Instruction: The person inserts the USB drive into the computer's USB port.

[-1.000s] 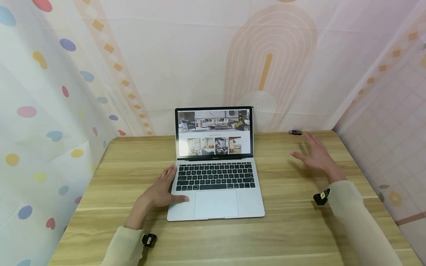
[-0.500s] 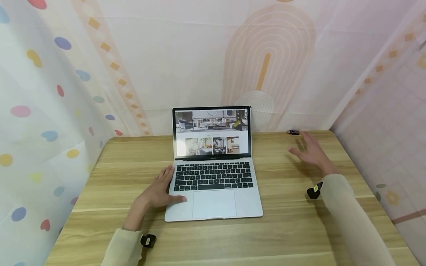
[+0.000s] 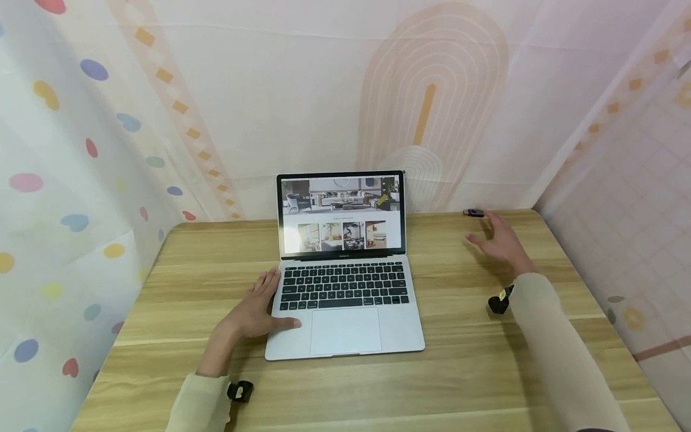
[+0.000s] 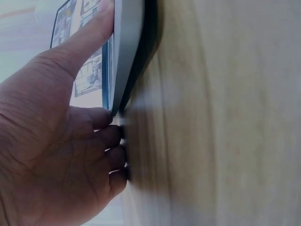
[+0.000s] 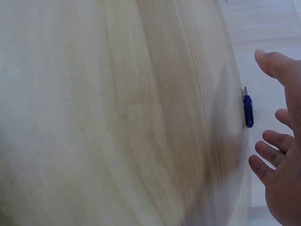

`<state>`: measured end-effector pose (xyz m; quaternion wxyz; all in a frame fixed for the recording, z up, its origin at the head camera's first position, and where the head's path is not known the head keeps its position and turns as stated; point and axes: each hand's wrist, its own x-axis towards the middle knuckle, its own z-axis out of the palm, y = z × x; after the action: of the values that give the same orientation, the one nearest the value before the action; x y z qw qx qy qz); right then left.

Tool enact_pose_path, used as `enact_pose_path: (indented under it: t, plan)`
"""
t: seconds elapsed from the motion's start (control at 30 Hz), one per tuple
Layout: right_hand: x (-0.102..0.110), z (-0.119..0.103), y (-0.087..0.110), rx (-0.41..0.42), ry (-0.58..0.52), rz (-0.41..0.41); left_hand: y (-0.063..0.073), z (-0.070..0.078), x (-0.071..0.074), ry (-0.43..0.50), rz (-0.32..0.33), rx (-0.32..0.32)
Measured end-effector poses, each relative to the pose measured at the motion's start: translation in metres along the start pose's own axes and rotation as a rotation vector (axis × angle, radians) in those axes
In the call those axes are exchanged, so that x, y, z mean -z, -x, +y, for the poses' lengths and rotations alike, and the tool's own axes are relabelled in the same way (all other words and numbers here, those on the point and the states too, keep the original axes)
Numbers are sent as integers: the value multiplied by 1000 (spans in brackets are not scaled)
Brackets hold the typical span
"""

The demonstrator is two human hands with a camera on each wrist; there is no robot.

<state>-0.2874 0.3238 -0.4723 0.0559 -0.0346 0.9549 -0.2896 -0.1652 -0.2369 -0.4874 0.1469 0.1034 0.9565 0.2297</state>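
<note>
A silver laptop (image 3: 345,330) stands unfolded on the wooden table (image 3: 345,396), its screen lit with a page of room photos. My left hand (image 3: 254,312) rests at its left side, thumb on the palm rest and fingers along the side edge. In the left wrist view, the fingertips (image 4: 115,157) meet the tabletop beside the laptop's edge. Toward the back right lies a small dark blue USB flash drive (image 3: 474,213), its metal plug showing in the right wrist view. My right hand (image 3: 501,243) hovers just right of and in front of the drive, thumb and fingers spread, holding nothing.
Patterned cloth (image 3: 270,90) hangs behind the table and on both sides, close to its far edge. The drive sits near that far edge. Black wrist cameras (image 3: 240,391) are worn at both cuffs.
The head view has shifted a little, so the scene slides left. My right hand has edged slightly closer to the flash drive. The left hand stays on the laptop.
</note>
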Motion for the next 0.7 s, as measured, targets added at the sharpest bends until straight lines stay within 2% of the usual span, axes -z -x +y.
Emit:
enact_pose_path:
  t: [0.27, 0.7]
  plan:
    - [-1, -1, -2, -25, -20, -3, 0, 1, 0, 11, -3, -3]
    - [-3, 1, -20, 13, 2, -2, 1, 2, 1, 10, -5, 2]
